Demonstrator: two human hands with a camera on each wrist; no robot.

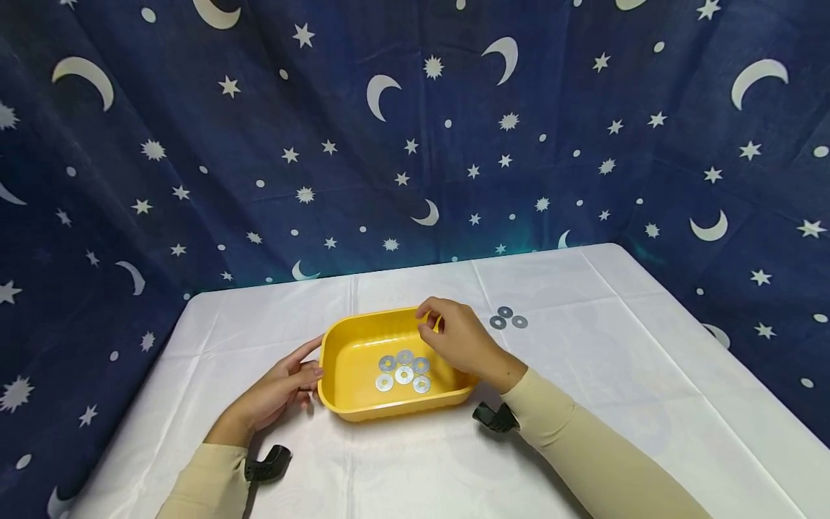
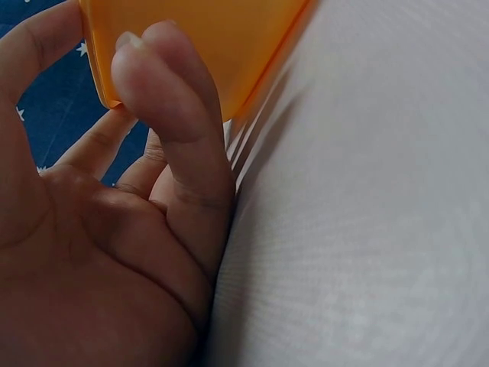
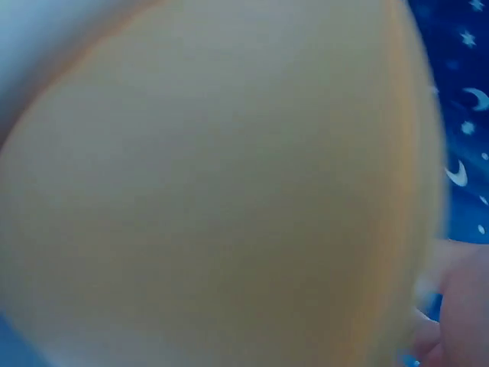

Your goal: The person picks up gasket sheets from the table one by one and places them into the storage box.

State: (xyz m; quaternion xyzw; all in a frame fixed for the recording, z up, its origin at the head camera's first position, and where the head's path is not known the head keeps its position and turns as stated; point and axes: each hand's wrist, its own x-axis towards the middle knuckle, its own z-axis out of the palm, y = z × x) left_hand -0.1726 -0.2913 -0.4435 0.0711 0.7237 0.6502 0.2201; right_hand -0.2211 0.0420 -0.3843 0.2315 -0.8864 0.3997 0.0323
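A yellow plastic tray [image 1: 353,416] rests on the white cloth, with several flat metal washers [image 1: 404,375] grouped on its floor. My left hand [image 1: 279,389] holds the tray's left end, thumb at the rim and another finger reaching along the outer side. In the left wrist view its lower fingers [image 2: 164,92] curl in beside the tray wall [image 2: 229,46]. Over the tray's right end hovers my right hand [image 1: 463,342], fingers bent, with a gap between thumb and forefinger and no washer showing there. The tray fills most of the blurred right wrist view, hiding most of that hand.
Three washers [image 1: 498,322] lie on the cloth beyond the tray, to the right of my right hand. A white cloth [image 1: 622,404] covers the table. Behind it hangs a dark blue curtain [image 1: 350,194] with moons and stars. Each wrist wears a black camera mount [image 1: 269,465].
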